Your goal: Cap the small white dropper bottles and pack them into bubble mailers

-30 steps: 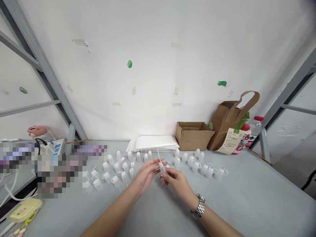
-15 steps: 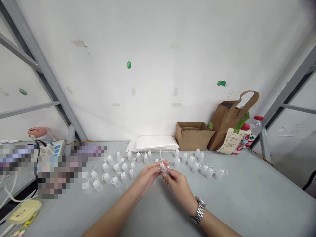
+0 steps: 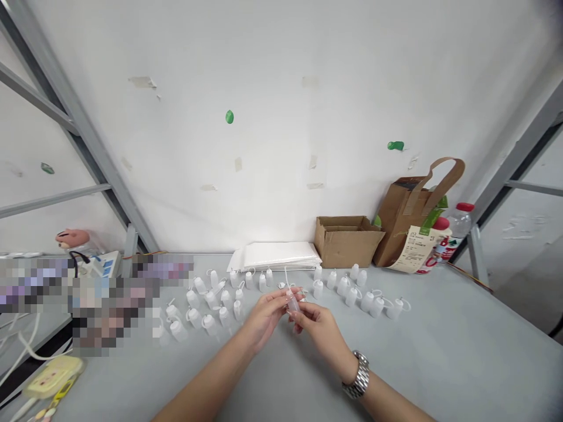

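Note:
Between my two hands is a small translucent squeeze bottle [image 3: 292,302], tilted, with a thin white strap sticking up from its top. My left hand [image 3: 269,316] grips its upper part between thumb and fingers. My right hand [image 3: 317,327], with a metal watch on the wrist, pinches the bottle's lower end. Several similar white bottles [image 3: 209,322] with looped cap straps stand on the grey table [image 3: 281,381] to the left. More such bottles [image 3: 367,302] stand to the right, and a few are behind my hands.
Against the wall lie stacked white envelopes [image 3: 277,255], an open cardboard box [image 3: 349,246], a brown paper bag [image 3: 396,217] with a receipt, and a red-capped plastic bottle [image 3: 461,223]. A yellow case [image 3: 55,376] and cables are at the left. A grey metal frame [image 3: 101,158] rises beside the table.
The view has shifted slightly, so the scene sits a little further right. My right fingers have shifted slightly on the bottle, showing more of its body; both hands still hold it.

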A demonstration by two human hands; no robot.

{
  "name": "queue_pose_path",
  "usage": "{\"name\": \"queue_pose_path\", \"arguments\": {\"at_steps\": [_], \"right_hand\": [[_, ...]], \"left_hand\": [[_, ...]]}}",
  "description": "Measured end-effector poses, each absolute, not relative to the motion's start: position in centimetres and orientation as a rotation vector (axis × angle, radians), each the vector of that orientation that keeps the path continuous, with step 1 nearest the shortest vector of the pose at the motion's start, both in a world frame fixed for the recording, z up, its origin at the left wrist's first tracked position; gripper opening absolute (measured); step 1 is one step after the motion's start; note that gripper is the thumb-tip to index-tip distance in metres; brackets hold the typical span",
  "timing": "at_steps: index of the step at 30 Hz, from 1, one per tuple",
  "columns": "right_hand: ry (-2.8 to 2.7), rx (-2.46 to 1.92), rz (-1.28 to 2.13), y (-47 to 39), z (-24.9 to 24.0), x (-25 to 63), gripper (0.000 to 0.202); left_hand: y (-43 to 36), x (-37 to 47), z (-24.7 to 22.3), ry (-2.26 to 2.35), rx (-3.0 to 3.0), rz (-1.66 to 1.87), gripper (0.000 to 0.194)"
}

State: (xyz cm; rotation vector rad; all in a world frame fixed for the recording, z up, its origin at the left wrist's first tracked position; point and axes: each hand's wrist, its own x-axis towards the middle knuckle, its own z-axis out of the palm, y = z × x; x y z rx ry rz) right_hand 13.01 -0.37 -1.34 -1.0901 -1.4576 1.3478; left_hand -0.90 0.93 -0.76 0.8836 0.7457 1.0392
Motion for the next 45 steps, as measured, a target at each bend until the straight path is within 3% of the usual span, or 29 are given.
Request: {"name": "queue_pose_path", "arguments": {"at_steps": [14,32,45], "right_hand": [[-1.054,-0.795,1.79,-0.48,-1.39,13.05,0.028],[-1.075,-0.694,1.847,-0.52,-1.12,13.14,0.027],[-1.147,-0.603,1.918,-0.79,-1.44,12.82,0.024]], "left_hand": [[0.81,-1.09,-0.71,0.683,0.842,0.994,0.034],[0.97,-1.12,-0.7,0.627,0.623,0.959,0.036],[0.61,-0.99,-0.35,0.722,0.546,0.914,0.022]]}}
